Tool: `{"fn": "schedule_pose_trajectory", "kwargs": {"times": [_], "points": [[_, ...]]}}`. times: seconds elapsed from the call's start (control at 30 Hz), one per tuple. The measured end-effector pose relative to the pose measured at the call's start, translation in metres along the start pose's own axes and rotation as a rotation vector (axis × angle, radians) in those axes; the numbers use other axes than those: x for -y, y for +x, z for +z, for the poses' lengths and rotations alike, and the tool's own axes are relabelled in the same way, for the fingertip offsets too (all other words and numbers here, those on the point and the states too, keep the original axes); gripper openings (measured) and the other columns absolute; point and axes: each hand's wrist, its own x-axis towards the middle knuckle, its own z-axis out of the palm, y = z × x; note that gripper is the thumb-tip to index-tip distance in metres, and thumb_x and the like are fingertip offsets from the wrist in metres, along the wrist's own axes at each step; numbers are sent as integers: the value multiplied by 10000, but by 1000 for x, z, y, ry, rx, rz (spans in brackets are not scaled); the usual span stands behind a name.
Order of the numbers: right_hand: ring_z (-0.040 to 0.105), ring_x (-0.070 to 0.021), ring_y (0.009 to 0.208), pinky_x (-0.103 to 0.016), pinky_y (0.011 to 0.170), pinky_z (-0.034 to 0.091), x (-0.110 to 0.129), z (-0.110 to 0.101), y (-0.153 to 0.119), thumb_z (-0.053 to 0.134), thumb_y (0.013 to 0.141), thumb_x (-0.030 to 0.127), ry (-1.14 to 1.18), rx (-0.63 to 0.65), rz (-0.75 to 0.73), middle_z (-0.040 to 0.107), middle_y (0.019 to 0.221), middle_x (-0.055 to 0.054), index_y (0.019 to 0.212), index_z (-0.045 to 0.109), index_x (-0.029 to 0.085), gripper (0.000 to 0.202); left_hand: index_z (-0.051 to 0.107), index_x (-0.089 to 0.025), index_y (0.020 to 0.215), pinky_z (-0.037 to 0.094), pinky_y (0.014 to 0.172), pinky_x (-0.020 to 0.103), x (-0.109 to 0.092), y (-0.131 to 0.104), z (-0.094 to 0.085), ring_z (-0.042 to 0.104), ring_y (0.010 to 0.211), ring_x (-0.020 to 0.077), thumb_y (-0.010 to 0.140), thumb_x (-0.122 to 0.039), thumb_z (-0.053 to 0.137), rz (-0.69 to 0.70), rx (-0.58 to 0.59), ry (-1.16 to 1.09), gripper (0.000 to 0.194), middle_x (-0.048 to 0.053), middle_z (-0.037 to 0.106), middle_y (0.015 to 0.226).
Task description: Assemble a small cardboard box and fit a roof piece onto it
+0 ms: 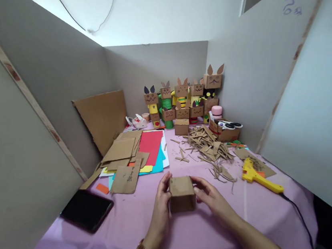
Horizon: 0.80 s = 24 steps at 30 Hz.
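A small brown cardboard box [181,189] rests on the pink-purple tablecloth [192,238] near the middle, with its darker, seemingly open side facing me. My left hand [162,197] presses its fingers and thumb against the box's left side; a gold watch is on that wrist. On the right side, my right hand [208,196] holds the box with its thumb and fingertips. The undersides of both hands are hidden.
Cardboard scraps [206,143] lie behind the box, with cardboard figures [182,98] at the back. A yellow glue gun [260,177] is at right, a black tablet [87,210] at left, beside cardboard sheets [119,149] and coloured paper [150,144]. Grey partitions [159,66] enclose the table.
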Motion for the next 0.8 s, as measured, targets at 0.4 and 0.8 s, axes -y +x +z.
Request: {"fn": "schedule_pose_trajectory", "kwargs": {"times": [0.4, 0.8], "points": [[510, -257, 1107, -368, 832, 448, -2, -5, -25, 587, 809, 452, 113, -6, -27, 576, 1191, -70, 932, 592, 261, 228, 401, -266, 1258, 312, 1038, 315, -13, -34, 10, 370, 1271, 189, 907, -424, 402, 47, -128, 69, 385, 51, 446, 1362], [303, -234, 1322, -404, 1086, 247, 2, 1, -44, 756, 659, 432, -35, 261, -92, 291, 1468, -87, 1388, 221, 273, 918, 297, -351, 1368, 153, 1131, 346, 8, -45, 2, 146, 1382, 213, 817, -505, 513, 156, 61, 62, 611, -25, 243, 1499]]}}
